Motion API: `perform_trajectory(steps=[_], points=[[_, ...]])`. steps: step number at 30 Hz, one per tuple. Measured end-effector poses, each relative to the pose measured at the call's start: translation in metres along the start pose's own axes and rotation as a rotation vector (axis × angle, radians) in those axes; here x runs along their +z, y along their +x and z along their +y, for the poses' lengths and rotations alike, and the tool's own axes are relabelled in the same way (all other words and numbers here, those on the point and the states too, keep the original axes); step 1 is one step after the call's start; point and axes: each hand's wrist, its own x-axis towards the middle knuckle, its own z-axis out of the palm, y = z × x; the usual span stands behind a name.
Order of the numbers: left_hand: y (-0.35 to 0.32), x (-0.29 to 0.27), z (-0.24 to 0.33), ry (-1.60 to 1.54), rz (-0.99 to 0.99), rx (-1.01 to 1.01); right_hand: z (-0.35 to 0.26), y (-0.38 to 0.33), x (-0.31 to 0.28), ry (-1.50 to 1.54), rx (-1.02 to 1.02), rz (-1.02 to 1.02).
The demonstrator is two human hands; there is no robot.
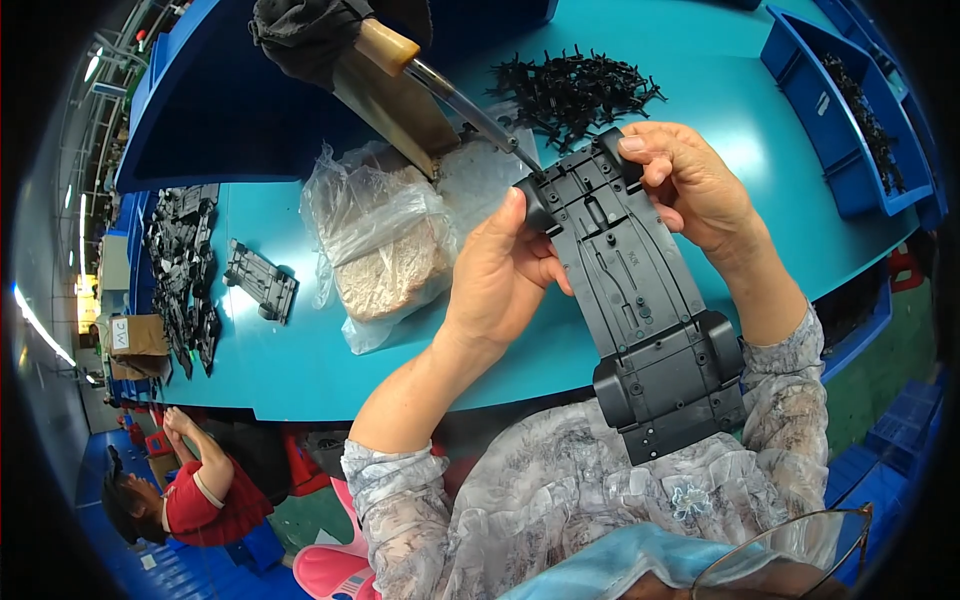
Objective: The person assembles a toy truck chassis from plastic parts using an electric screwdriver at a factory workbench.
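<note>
Both hands hold a black plastic toy car chassis [630, 270], tilted so that its wheel wells and moulded ribs show. My left hand [500, 270] grips its far left corner, with the thumb on the dark wheel part there. On the far right corner, my right hand [695, 185] pinches the other wheel part between thumb and fingers. A screwdriver-like tool [462, 103] with a tan collar and long metal shaft slants down from above. Its thin tip meets the far end of the chassis near my left thumb; whether it sits in a hole I cannot tell.
A clear plastic bag [385, 240] of small pale pieces lies left of my hands. Beyond are a pile of black parts [575, 90] and a blue bin [850, 120]. Another chassis [260, 282] and stacked black parts [182, 270] lie left. A person in red [210, 490] sits lower left.
</note>
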Motion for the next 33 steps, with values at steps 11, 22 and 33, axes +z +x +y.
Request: perform_trajectory(steps=[11,22,33], points=[[0.0016,-0.0024,0.0006,-0.010,-0.052,-0.005,0.0002,-0.0005,0.0008,0.000,-0.022,-0.011],[0.0000,0.0001,-0.0009,-0.001,-0.006,0.001,0.0016,-0.0006,0.0014,0.007,-0.037,-0.018],[0.0008,-0.0011,-0.0018,0.008,0.000,0.004,0.0017,-0.0007,0.0024,0.006,-0.031,-0.020]])
